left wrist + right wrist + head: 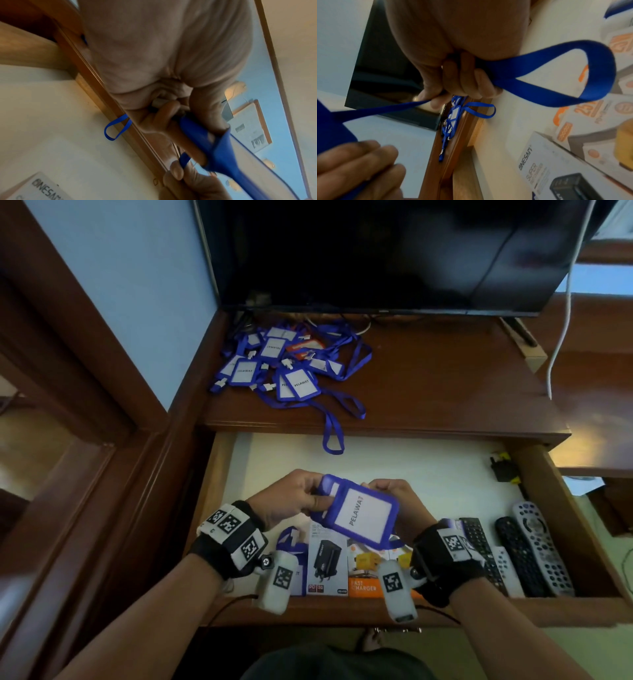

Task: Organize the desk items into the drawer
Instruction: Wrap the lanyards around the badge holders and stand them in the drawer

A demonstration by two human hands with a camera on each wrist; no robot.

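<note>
Over the open drawer (561, 508) both hands hold one blue badge holder (359, 513) with a white card reading PELAWAT. My left hand (305, 499) pinches its left end. My right hand (390, 491) is curled behind its right side. In the right wrist view the right hand's fingers (464, 81) grip the blue lanyard strap (573, 81), which bulges out in a loop. The left wrist view shows left-hand fingers (164, 115) curled on the blue holder's end (221, 148). A pile of similar blue badges (284, 361) lies on the desk top (445, 378).
The drawer holds charger boxes (327, 563), several remote controls (527, 549) at the right and a black plug (503, 470) in the far right corner. One lanyard loop (333, 436) hangs off the desk edge into the drawer. A dark monitor (376, 251) stands behind.
</note>
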